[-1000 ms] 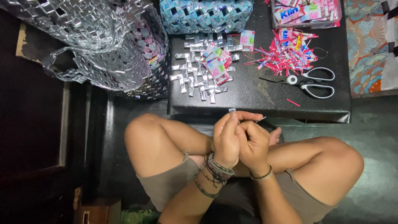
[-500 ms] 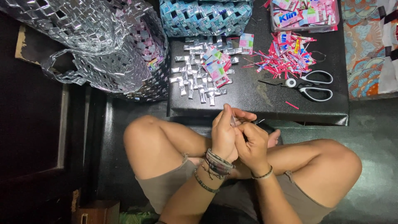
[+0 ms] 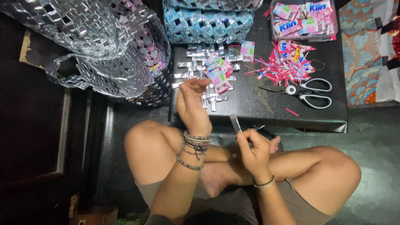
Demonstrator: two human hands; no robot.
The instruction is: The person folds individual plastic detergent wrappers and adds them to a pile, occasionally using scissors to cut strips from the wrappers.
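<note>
Item: folded silver strip (image 3: 236,123), pinched upright in my right hand (image 3: 255,151), fingers clamped on it, above my crossed legs. Left hand (image 3: 192,104): loosely open, empty, over the pile of folded foil pieces (image 3: 207,75) on the black table (image 3: 266,110). Scissors (image 3: 304,91) nearby.

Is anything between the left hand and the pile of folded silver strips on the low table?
Nothing visible. The left hand hangs at the near edge of the folded strips, with no object between them. The right hand holds one strip nearer the body.
</note>
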